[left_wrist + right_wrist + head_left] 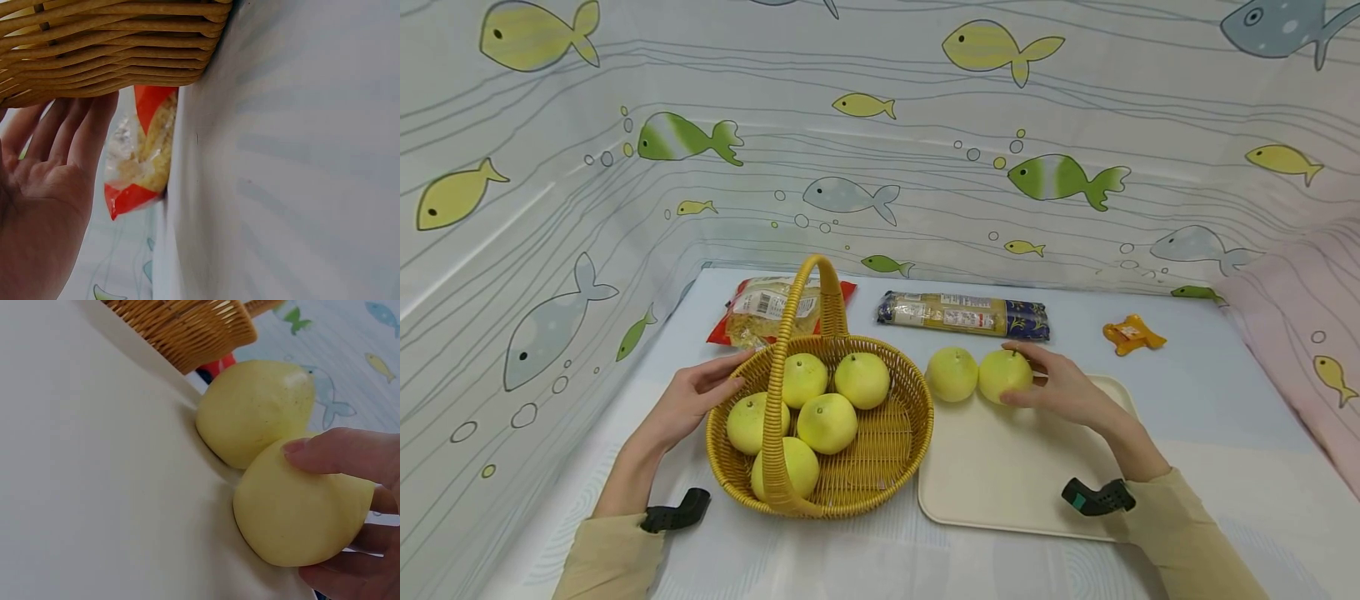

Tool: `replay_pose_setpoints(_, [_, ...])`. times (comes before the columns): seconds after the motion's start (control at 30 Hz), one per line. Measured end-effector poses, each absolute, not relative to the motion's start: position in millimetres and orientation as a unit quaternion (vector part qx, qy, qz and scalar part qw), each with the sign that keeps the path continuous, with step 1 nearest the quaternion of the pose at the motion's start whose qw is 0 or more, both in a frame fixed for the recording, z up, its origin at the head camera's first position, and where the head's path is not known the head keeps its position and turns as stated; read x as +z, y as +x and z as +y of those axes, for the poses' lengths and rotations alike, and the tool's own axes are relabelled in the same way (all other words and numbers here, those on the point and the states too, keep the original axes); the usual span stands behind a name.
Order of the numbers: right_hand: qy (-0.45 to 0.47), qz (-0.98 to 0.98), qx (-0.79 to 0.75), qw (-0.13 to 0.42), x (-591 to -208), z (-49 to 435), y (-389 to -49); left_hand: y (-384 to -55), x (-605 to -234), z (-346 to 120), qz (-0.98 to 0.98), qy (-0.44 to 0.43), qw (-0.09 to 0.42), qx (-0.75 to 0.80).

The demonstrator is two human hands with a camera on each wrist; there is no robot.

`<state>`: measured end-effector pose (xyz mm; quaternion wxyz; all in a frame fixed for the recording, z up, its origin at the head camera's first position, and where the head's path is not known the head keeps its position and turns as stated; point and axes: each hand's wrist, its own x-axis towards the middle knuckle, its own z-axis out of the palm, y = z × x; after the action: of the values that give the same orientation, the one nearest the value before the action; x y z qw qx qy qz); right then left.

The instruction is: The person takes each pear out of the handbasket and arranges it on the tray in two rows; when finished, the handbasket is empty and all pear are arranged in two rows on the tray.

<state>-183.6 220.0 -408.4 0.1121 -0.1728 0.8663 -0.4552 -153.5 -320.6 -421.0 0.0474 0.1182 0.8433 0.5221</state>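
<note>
A yellow wicker basket (880, 442) with a tall arched handle holds several pale yellow pears (827, 423). My left hand (696, 393) lies against the basket's left side, its fingers extended along the woven wall (119, 56). On the beige tray (1000, 467), my right hand (1060, 383) holds a pear (1000, 375) between thumb and fingers. That pear still sits on the tray's surface in the right wrist view, touching a second pear (256, 412) on its left. The right fingertips are partly hidden behind the held pear.
Behind the basket lies a red and clear bag of dry food (763, 308). A long dark-blue and clear packet (962, 315) is behind the tray. To its right sits a small orange wrapper (1133, 334). Fish-printed curtain walls (850, 150) enclose the table's back and sides.
</note>
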Motion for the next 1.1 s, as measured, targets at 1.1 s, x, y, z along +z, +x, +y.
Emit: replay_pose_setpoints(1.1, [-0.16,0.879,-0.449,0.027,-368,227,-170,-151,-418,-319,0.844,0.117,0.051,0.521])
